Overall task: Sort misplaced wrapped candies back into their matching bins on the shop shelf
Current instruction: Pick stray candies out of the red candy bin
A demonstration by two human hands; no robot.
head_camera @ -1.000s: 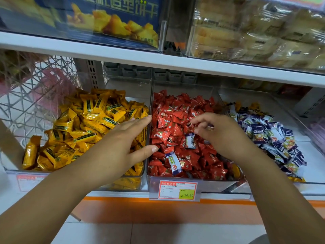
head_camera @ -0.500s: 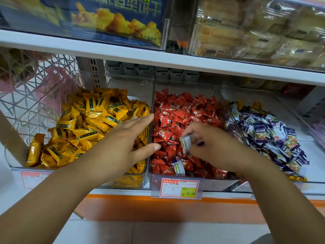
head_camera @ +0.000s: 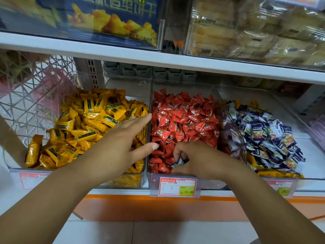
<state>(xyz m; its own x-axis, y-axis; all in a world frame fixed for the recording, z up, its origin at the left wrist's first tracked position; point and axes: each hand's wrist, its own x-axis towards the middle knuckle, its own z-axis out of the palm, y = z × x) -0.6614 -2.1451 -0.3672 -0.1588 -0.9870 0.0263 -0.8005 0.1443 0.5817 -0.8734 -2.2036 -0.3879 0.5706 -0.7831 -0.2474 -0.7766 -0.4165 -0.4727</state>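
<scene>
Left hand (head_camera: 121, 145) flat, fingers straight, over yellow candies (head_camera: 88, 120), fingertips (head_camera: 147, 117) at clear divider (head_camera: 151, 95); right hand (head_camera: 200, 159) curled round pale stray candy (head_camera: 178, 164), front of red candies (head_camera: 182, 118); blue-white candies (head_camera: 267, 136) in the next bin rightward; price tag (head_camera: 175, 187) below.

A white-blue candy (head_camera: 177, 164) peeks from the right hand (head_camera: 198, 161), fingers curled on it, amid red candies (head_camera: 184, 124). Yellow candies (head_camera: 91, 120) lie under the left hand (head_camera: 121, 145).
</scene>
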